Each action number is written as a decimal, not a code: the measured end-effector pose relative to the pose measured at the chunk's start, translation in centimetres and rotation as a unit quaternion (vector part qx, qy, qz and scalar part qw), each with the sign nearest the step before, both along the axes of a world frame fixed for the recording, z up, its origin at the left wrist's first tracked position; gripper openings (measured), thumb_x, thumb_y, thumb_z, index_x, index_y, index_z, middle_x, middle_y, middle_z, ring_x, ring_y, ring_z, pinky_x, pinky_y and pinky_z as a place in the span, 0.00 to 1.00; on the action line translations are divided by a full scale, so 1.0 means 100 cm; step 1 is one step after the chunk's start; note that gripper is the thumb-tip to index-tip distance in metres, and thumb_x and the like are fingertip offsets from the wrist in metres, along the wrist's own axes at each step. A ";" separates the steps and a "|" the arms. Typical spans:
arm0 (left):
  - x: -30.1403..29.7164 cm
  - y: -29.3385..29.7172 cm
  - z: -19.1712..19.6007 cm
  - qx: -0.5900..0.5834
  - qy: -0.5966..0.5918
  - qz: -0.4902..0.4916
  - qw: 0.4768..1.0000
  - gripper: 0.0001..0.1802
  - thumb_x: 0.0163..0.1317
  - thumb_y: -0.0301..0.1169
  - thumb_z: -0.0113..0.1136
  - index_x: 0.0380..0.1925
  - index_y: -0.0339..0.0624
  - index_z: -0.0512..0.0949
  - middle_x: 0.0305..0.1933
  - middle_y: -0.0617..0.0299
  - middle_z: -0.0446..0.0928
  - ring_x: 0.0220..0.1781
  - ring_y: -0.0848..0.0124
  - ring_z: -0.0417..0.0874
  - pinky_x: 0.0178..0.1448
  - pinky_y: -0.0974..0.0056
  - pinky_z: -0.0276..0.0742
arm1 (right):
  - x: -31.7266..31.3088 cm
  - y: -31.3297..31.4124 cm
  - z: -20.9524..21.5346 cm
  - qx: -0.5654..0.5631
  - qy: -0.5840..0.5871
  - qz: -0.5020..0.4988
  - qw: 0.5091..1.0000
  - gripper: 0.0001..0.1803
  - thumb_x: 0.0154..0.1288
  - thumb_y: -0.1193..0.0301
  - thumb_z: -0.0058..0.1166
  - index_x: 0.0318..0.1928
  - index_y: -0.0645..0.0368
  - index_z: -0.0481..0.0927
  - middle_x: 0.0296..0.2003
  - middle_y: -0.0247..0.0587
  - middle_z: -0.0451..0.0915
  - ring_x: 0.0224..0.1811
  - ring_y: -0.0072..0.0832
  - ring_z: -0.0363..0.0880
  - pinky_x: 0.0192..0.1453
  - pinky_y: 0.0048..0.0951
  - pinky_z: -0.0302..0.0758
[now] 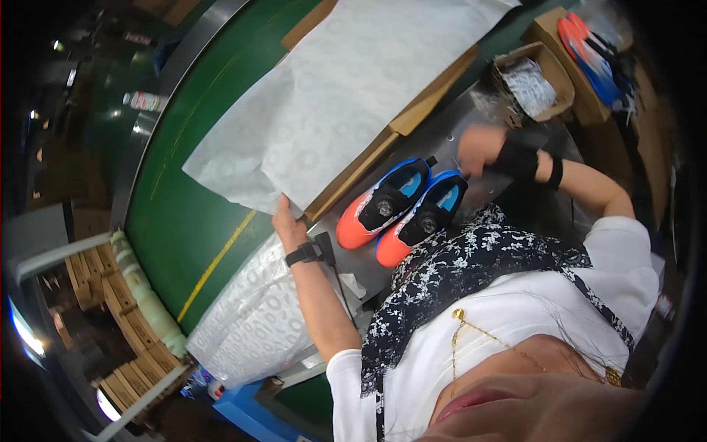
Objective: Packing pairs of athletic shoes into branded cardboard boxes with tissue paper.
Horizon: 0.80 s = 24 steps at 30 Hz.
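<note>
A pair of orange, blue and black shoes [401, 210] lies side by side on the metal surface in front of me, toes pointing to the lower left. Beyond them a cardboard box [390, 138] is lined with a wide sheet of white patterned tissue paper [324, 96], spread over its far and left sides. My left hand [290, 222] is closed on the tissue paper's near edge, at the box's left corner; its other fingers are hidden. Beside the shoes' heels is my right hand [482, 149], blurred by motion with its fingers curled, and what it holds, if anything, is not clear.
A small open carton [534, 85] of white paper packets stands at the right, near another orange and blue shoe [589, 59]. A plastic-wrapped stack of patterned paper [250, 320] lies at the lower left. The green conveyor belt [180, 199] runs behind the box.
</note>
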State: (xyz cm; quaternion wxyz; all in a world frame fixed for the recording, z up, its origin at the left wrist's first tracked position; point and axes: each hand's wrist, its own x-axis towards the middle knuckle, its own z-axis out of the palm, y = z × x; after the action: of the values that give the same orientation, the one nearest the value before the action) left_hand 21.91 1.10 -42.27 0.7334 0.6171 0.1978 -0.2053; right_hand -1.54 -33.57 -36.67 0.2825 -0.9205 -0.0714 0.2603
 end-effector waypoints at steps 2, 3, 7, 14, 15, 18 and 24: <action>-0.011 -0.018 0.014 0.100 0.012 0.035 0.994 0.17 0.54 0.31 0.54 0.41 0.32 0.69 0.42 0.55 0.72 0.40 0.63 0.75 0.39 0.56 0.72 | -0.047 0.042 -0.027 -0.007 -0.325 0.161 0.932 0.15 0.37 0.59 0.56 0.22 0.57 0.74 0.37 0.39 0.73 0.50 0.43 0.65 0.43 0.43 0.68; -0.014 -0.014 0.007 0.061 -0.034 0.020 0.997 0.17 0.55 0.32 0.53 0.41 0.31 0.69 0.42 0.55 0.72 0.39 0.63 0.76 0.37 0.55 0.73 | -0.060 0.056 -0.032 -0.059 -0.401 0.102 0.909 0.14 0.37 0.60 0.55 0.23 0.58 0.75 0.34 0.41 0.73 0.52 0.50 0.61 0.48 0.56 0.61; -0.018 0.002 0.008 0.065 -0.043 -0.024 0.997 0.19 0.55 0.34 0.52 0.43 0.31 0.67 0.42 0.55 0.72 0.40 0.62 0.75 0.37 0.54 0.73 | -0.042 0.097 -0.047 -0.112 -0.396 0.063 0.909 0.09 0.37 0.65 0.49 0.15 0.57 0.76 0.24 0.44 0.74 0.51 0.53 0.63 0.56 0.64 0.46; -0.016 0.034 0.014 0.149 -0.183 0.039 0.971 0.16 0.57 0.30 0.48 0.43 0.31 0.67 0.42 0.57 0.71 0.39 0.67 0.73 0.43 0.62 0.69 | 0.026 0.066 0.030 0.030 -0.214 0.016 0.976 0.11 0.44 0.62 0.53 0.18 0.56 0.73 0.18 0.39 0.74 0.28 0.33 0.74 0.38 0.37 0.67; -0.012 0.055 0.008 0.191 -0.216 -0.013 0.957 0.14 0.57 0.29 0.47 0.40 0.29 0.69 0.38 0.57 0.72 0.36 0.71 0.71 0.43 0.67 0.67 | 0.042 0.054 0.052 0.202 -0.116 -0.046 0.971 0.14 0.53 0.61 0.50 0.32 0.59 0.76 0.27 0.43 0.77 0.35 0.29 0.76 0.43 0.30 0.69; -0.030 0.037 0.047 0.282 -0.277 0.041 0.918 0.14 0.58 0.29 0.47 0.37 0.27 0.69 0.35 0.57 0.72 0.35 0.72 0.69 0.40 0.67 0.67 | 0.100 0.051 0.065 0.419 -0.070 -0.249 0.870 0.18 0.56 0.60 0.48 0.39 0.63 0.74 0.28 0.41 0.77 0.29 0.23 0.74 0.36 0.26 0.72; -0.043 -0.012 0.077 0.335 -0.484 -0.116 0.800 0.13 0.46 0.22 0.50 0.35 0.32 0.72 0.39 0.45 0.72 0.41 0.51 0.72 0.47 0.56 0.66 | 0.190 0.104 -0.016 0.427 -0.333 -0.225 0.810 0.20 0.54 0.62 0.49 0.43 0.64 0.71 0.36 0.46 0.75 0.40 0.26 0.73 0.43 0.27 0.69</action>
State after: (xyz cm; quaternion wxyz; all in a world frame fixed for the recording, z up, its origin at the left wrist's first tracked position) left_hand 17.57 -0.11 -34.61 0.4519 0.8618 -0.1994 0.1155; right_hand 17.49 -23.15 -38.24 0.6564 -0.7280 -0.0554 -0.1898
